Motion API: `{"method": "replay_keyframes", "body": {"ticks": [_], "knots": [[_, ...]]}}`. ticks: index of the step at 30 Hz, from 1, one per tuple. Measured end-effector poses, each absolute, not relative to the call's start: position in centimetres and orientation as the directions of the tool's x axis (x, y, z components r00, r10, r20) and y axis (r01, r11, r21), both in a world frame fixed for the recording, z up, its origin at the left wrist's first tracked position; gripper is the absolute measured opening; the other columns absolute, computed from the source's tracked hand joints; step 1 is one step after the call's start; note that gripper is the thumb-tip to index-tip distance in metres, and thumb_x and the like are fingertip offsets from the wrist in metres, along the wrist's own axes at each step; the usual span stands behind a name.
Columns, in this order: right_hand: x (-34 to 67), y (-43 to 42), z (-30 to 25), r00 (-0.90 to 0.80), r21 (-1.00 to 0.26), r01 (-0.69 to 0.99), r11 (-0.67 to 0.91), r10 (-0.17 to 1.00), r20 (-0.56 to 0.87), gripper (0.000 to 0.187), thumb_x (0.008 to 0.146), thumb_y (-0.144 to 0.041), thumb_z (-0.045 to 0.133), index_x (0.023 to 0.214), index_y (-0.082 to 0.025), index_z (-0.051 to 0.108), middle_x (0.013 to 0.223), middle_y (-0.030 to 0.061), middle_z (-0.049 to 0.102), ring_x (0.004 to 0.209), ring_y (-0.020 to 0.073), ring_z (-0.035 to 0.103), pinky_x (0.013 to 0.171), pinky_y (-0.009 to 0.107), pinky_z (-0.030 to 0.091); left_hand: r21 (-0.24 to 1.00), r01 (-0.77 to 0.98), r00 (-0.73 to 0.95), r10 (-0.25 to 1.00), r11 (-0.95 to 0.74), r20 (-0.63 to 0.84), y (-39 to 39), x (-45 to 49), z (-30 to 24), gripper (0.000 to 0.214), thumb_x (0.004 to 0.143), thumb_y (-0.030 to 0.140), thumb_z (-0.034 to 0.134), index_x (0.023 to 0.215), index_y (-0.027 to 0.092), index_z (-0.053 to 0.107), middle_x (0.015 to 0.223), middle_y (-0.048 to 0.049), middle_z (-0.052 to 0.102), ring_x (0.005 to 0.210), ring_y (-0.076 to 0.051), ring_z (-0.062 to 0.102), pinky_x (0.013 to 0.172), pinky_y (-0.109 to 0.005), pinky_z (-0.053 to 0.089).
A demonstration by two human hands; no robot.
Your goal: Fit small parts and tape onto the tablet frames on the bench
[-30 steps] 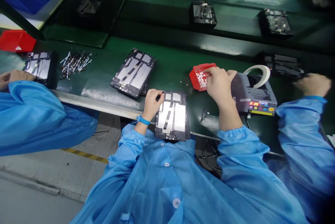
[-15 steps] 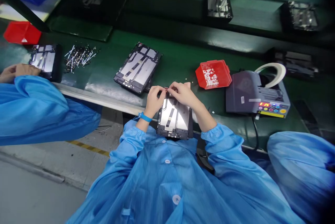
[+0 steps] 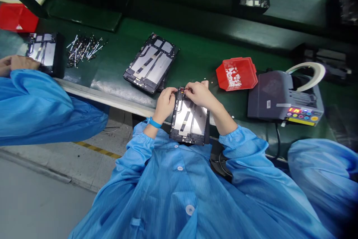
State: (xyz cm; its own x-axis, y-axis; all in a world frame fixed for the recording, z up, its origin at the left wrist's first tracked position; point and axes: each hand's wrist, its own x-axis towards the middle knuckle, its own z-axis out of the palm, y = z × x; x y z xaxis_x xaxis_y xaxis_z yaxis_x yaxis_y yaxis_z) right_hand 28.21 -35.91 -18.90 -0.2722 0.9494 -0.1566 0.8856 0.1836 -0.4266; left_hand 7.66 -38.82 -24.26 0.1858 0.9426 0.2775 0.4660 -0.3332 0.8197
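Observation:
An opened tablet, its silver inner plate and black frame showing, lies at the bench's front edge before my body. My left hand, with a blue band at the wrist, grips its upper left edge. At the tablet's top, my right hand has its fingertips pinched together close to a small reddish part. Whatever is between those fingertips is too small to make out. Beyond my left hand lies another opened tablet, tilted on top of something dark.
A red bin of small white pieces stands right of my hands, beside a grey tape dispenser. Leftward are a pile of small strips, another tablet and a co-worker's hands. A blue sleeve is at right.
My hands have moved slightly apart at the tablet's top, so the reddish part shows between them. The left fingers have gone from a pinch there to the tablet's edge. The view has shifted a little.

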Motion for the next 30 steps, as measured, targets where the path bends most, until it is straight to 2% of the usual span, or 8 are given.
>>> {"method": "replay_keyframes", "body": {"ticks": [11, 15, 19, 24, 27, 30], "knots": [[27.7, -36.2, -18.7, -0.251, -0.409, 0.897, 0.170, 0.956, -0.154, 0.023, 0.104, -0.030, 0.049, 0.088, -0.022, 0.062, 0.093, 0.0125, 0.078, 0.104, 0.0327, 0.066, 0.101, 0.048, 0.029, 0.756, 0.515, 0.246, 0.914, -0.405, 0.322, -38.8, 7.9, -24.1, 0.035, 0.104, 0.002, 0.042, 0.114, 0.021, 0.070, 0.119, -0.0106, 0.078, 0.120, -0.025, 0.072, 0.111, -0.040, 0.059], [27.4, -36.5, -19.0, -0.248, -0.381, 0.906, 0.185, 0.961, -0.124, 0.022, 0.103, -0.027, 0.048, 0.089, -0.021, 0.063, 0.097, 0.0141, 0.078, 0.104, 0.0334, 0.064, 0.102, 0.049, 0.029, 0.714, 0.543, 0.292, 0.897, -0.441, 0.332, -39.0, 8.0, -24.1, 0.039, 0.103, 0.002, 0.042, 0.121, 0.019, 0.073, 0.125, -0.0121, 0.075, 0.124, -0.027, 0.068, 0.115, -0.041, 0.057], [27.0, -36.9, -19.1, -0.241, -0.356, 0.915, 0.190, 0.965, -0.102, 0.022, 0.104, -0.026, 0.047, 0.091, -0.021, 0.063, 0.097, 0.0150, 0.078, 0.103, 0.0340, 0.063, 0.101, 0.049, 0.029, 0.616, 0.612, 0.394, 0.866, -0.497, 0.307, -39.3, 8.1, -24.0, 0.045, 0.104, 0.003, 0.045, 0.134, 0.018, 0.075, 0.134, -0.0141, 0.072, 0.130, -0.029, 0.064, 0.119, -0.044, 0.056], [27.0, -37.0, -18.7, -0.264, -0.326, 0.919, 0.223, 0.961, -0.086, 0.026, 0.108, -0.027, 0.044, 0.093, -0.021, 0.064, 0.101, 0.0157, 0.078, 0.102, 0.0343, 0.062, 0.101, 0.050, 0.029, 0.418, 0.712, 0.507, 0.825, -0.564, 0.249, -39.3, 8.0, -23.1, 0.045, 0.103, 0.006, 0.051, 0.140, 0.016, 0.076, 0.148, -0.0181, 0.072, 0.137, -0.036, 0.062, 0.118, -0.054, 0.055], [27.2, -36.9, -18.4, -0.290, -0.300, 0.921, 0.248, 0.951, -0.104, 0.035, 0.112, -0.029, 0.038, 0.096, -0.021, 0.068, 0.105, 0.0166, 0.079, 0.103, 0.0346, 0.062, 0.103, 0.052, 0.029, 0.328, 0.700, 0.588, 0.773, -0.634, 0.238, -38.6, 7.6, -22.0, 0.041, 0.103, 0.008, 0.055, 0.136, 0.016, 0.078, 0.160, -0.0181, 0.069, 0.143, -0.039, 0.060, 0.117, -0.057, 0.054], [27.4, -36.8, -18.2, -0.295, -0.281, 0.927, 0.249, 0.946, -0.132, 0.038, 0.113, -0.027, 0.037, 0.097, -0.020, 0.070, 0.107, 0.0174, 0.079, 0.104, 0.0347, 0.063, 0.103, 0.053, 0.030, 0.313, 0.646, 0.664, 0.715, -0.696, 0.218, -37.7, 7.1, -21.1, 0.042, 0.103, 0.008, 0.055, 0.135, 0.017, 0.079, 0.157, -0.0169, 0.073, 0.142, -0.039, 0.062, 0.116, -0.059, 0.054]]}}
